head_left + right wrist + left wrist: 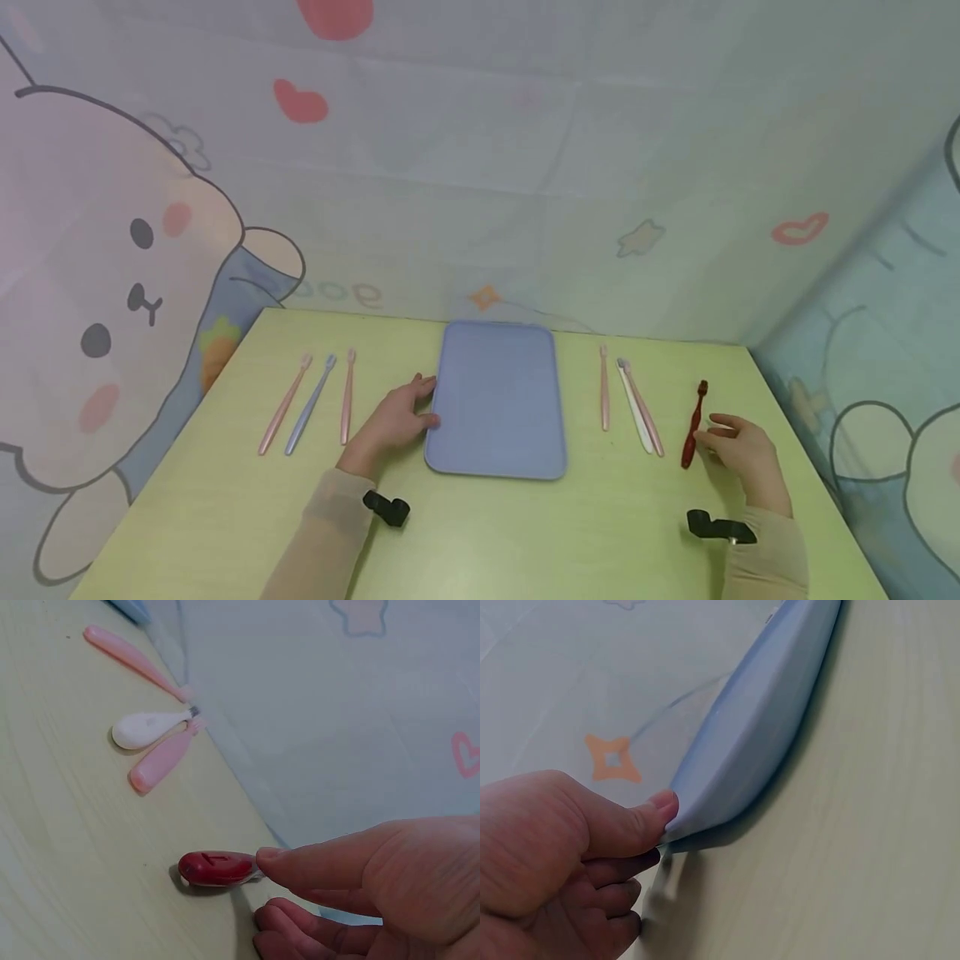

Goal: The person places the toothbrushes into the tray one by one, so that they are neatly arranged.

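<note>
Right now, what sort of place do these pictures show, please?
Probably an indoor tabletop workspace: the table, the cartoon-printed cloth behind it, and the toothbrushes laid out on it suggest this.

Shows plain blue on the tray [498,400], dark red on one toothbrush [692,436]. Carries red hearts [302,102] on the pale backdrop [465,125], yellow-green on the table [487,542].

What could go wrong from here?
The left hand pinches the tray by one edge, so a tug might shift it. The red brush might slip from the right hand: its thumb only reaches one end of the handle. Lifting the white brush could disturb the adjacent pink brush.
</note>
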Tool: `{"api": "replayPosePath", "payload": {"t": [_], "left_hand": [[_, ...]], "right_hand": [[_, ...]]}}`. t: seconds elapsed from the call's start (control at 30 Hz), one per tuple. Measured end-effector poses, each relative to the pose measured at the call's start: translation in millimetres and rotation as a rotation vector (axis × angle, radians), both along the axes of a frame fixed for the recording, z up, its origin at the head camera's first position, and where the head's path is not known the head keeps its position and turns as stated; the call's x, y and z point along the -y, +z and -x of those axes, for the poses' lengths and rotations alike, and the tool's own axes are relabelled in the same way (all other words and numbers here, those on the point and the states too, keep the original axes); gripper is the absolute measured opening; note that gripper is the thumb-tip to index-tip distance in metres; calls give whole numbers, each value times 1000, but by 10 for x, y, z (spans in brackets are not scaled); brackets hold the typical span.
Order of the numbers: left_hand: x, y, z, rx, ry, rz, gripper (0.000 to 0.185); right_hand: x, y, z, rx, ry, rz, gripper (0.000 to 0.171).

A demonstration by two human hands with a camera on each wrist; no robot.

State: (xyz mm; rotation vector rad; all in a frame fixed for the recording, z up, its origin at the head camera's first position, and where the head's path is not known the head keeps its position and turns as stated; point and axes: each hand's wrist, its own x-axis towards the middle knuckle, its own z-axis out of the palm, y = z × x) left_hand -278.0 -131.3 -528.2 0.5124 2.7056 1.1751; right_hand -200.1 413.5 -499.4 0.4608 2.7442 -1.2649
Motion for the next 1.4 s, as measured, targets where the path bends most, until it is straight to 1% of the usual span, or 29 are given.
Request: {"api": "replayPosePath", "payload": {"t": [0.17,0.4,0.53,0.77,0.93,1.13,1.4], "left_hand": [[-7,3,-4,-3,0,1,69],[1,7,-4,1,1,-11,69],[10,-7,-4,0,0,-12,69],[21,-18,0,22,2,-26,71],[27,-21,3,37,4,-43,71],[28,-32,10,38,4,-31,72],[27,-24,7,44,3,-23,72]], "right_hand": [[-11,-37,13,10,-4,73,70],[-21,-73,52,39,8,95,74],[-12,-60,64,39,16,110,74],[-21,-81,78,48,12,148,72],[-7,-108,92,62,7,143,70],[37,-83,87,65,9,121,69],[55,-77,68,55,27,71,61]]}}
